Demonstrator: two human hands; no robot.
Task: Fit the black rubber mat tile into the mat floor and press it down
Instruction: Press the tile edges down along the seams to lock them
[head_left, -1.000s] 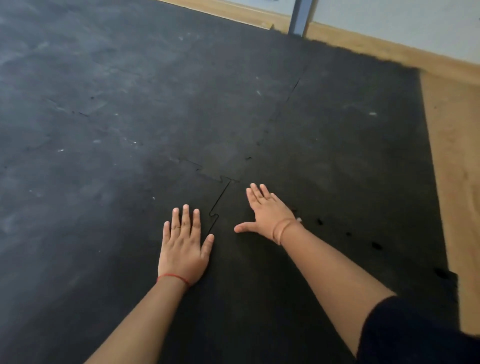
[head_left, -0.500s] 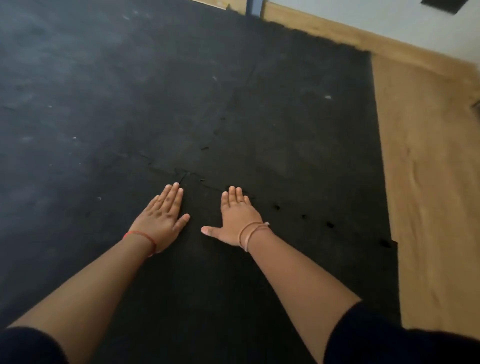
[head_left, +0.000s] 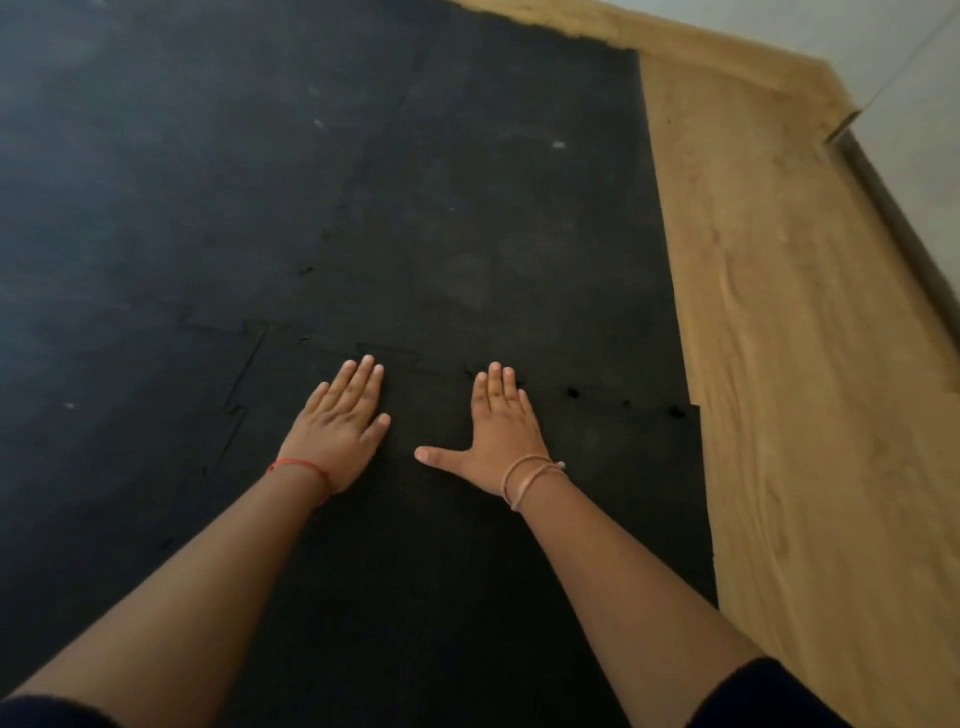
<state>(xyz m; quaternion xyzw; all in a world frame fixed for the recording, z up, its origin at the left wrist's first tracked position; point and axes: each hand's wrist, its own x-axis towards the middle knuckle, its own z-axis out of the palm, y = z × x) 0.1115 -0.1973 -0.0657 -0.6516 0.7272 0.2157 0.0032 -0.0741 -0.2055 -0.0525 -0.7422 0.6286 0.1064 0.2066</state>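
A black rubber mat tile (head_left: 441, 545) lies flat under both my arms, its jigsaw edges meeting the surrounding black mat floor (head_left: 208, 182). My left hand (head_left: 340, 428) rests palm down on the tile near its far edge, fingers together. To its right, my right hand (head_left: 501, 434) also lies flat, thumb stretched out to the left, fingertips at the far seam (head_left: 395, 358). Small gaps (head_left: 572, 392) show along that seam to the right of my right hand. Neither hand holds anything.
Bare wooden floor (head_left: 789, 364) runs along the right side of the mats, with a step in the mat edge at the tile's far right corner (head_left: 693, 408). A white wall (head_left: 904, 78) and dark baseboard stand at the far right.
Both hands have shifted right along the tile's far seam, from the left corner joint toward the middle. The view has swung right, showing more wooden floor.
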